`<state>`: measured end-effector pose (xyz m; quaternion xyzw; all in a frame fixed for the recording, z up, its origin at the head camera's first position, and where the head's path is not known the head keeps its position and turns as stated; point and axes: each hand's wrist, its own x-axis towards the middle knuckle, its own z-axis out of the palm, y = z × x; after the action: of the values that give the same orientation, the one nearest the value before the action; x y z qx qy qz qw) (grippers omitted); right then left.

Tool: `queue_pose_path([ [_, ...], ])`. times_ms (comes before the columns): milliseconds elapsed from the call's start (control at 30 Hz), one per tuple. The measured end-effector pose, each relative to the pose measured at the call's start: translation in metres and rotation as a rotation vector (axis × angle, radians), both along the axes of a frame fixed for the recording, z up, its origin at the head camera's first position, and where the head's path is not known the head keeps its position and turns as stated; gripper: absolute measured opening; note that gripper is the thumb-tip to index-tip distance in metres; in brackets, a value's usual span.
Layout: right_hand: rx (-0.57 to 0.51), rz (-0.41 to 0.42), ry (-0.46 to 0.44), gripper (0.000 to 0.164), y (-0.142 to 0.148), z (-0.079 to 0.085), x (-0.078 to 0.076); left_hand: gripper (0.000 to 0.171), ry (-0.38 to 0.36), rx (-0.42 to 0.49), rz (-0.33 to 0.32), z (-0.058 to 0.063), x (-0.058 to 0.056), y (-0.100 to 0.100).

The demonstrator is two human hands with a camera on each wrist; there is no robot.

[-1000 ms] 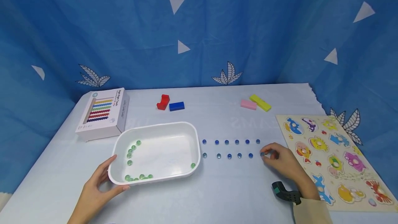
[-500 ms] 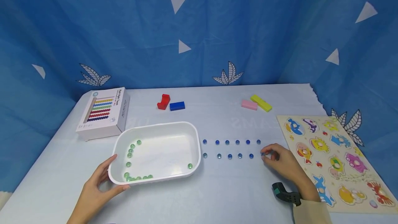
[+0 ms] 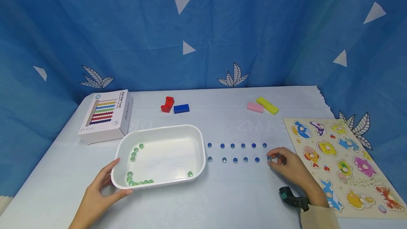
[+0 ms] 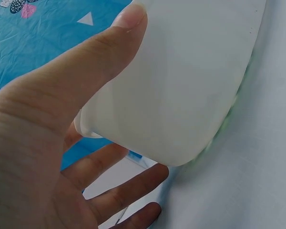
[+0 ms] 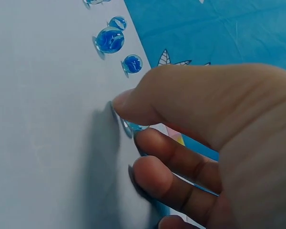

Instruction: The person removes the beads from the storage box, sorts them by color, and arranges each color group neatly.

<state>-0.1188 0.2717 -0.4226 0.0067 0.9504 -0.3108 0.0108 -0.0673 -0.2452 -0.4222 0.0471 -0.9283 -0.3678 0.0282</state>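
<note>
My left hand [image 3: 96, 195] grips the left end of a white plastic tray [image 3: 168, 147], thumb on the near side and fingers round the corner. In the left wrist view the tray's outer wall [image 4: 181, 86] fills the space past my thumb. Several green marbles [image 3: 133, 159] lie inside, mostly at the left and along the near wall; a single green marble [image 3: 190, 174] is near the right. My right hand [image 3: 290, 167] pinches a blue marble [image 3: 269, 158] at the right end of the near row. Thumb and fingers partly cover that marble [image 5: 136, 126] in the right wrist view.
Two rows of blue marbles [image 3: 235, 160] run rightward from the tray. Behind lie red [image 3: 167, 104], blue [image 3: 181, 109], pink [image 3: 255, 107] and yellow [image 3: 267, 105] blocks. A toy box [image 3: 106, 116] stands at back left; an animal puzzle board [image 3: 344, 165] lies at the right.
The lone green marble in the tray has rolled left and nearer. Other green marbles have shifted slightly. Both hands keep nearly the same place.
</note>
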Motion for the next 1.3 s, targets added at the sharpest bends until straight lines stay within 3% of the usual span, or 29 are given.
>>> queue_pose_path([
  [333,-0.050,-0.018,-0.037,0.033,0.006,0.005,0.003,0.091,-0.004,-0.002,0.002,-0.001,0.002,0.000],
  [533,-0.061,-0.062,0.141,0.029,0.007,0.008,0.005,0.091,-0.027,-0.009,0.008,-0.001,0.002,0.000],
  [667,-0.117,-0.076,0.293,0.024,0.004,-0.003,-0.004,0.090,0.003,0.002,-0.005,-0.001,0.002,0.002],
  [733,-0.170,-0.032,0.357,0.022,-0.002,-0.010,-0.011,0.090,0.025,0.015,-0.014,-0.002,0.001,0.003],
  [800,-0.250,0.037,0.370,0.020,-0.019,-0.004,-0.017,0.090,0.037,0.022,-0.019,-0.002,0.001,0.005],
  [867,-0.298,0.096,0.329,0.020,-0.045,0.012,-0.021,0.090,0.033,0.025,-0.017,-0.002,0.000,0.005],
  [967,-0.314,0.198,0.196,0.024,-0.097,0.051,-0.027,0.090,0.030,0.024,-0.009,-0.001,0.000,0.005],
  [1067,-0.281,0.315,0.056,0.029,-0.151,0.078,-0.044,0.090,0.034,0.021,-0.004,-0.001,0.000,0.004],
  [1167,-0.247,0.464,-0.017,0.030,-0.203,0.089,-0.065,0.091,0.038,0.018,-0.006,0.000,0.001,0.003],
  [1300,-0.152,0.630,-0.065,0.032,-0.268,0.088,-0.084,0.091,0.026,0.001,-0.004,0.001,0.001,0.001],
])
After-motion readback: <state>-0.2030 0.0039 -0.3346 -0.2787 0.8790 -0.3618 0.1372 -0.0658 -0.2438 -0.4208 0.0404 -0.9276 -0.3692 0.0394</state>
